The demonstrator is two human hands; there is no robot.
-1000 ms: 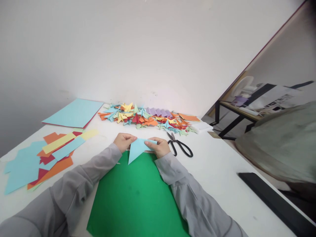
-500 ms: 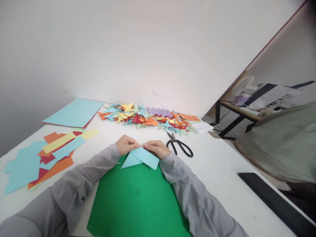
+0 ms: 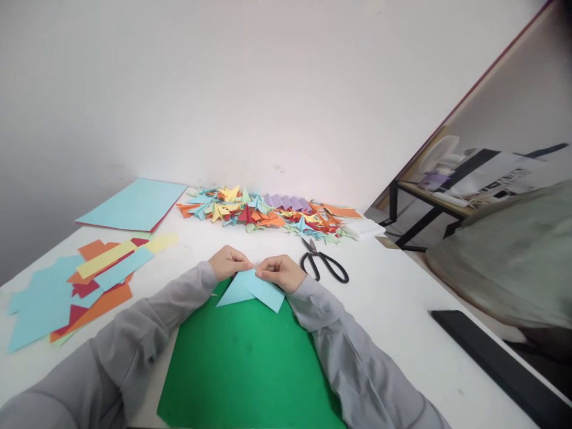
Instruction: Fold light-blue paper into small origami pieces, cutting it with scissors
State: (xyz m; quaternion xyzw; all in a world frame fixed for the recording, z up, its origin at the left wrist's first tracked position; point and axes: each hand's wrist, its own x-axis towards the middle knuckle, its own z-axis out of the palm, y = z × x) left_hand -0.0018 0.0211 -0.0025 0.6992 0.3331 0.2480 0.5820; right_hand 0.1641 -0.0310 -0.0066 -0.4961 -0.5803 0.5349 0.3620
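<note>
A light blue sheet of paper, folded so that one flap crosses the other, is held over the far end of a green board. My left hand pinches its top corner from the left. From the right, my right hand pinches the same top part, thumb and fingertips almost touching those of the left. The paper's two lower points spread toward me, left and right. Black-handled scissors lie just right of my right hand, blades pointing away.
Folded paper shapes in many colours are heaped along the wall. Loose coloured paper pieces lie at the left, below a stack of blue and red sheets. A long black bar lies by the right table edge.
The right part of the blue paper has been folded down toward me across the left part. My hands have drawn together at its top corner. The scissors have hardly moved.
</note>
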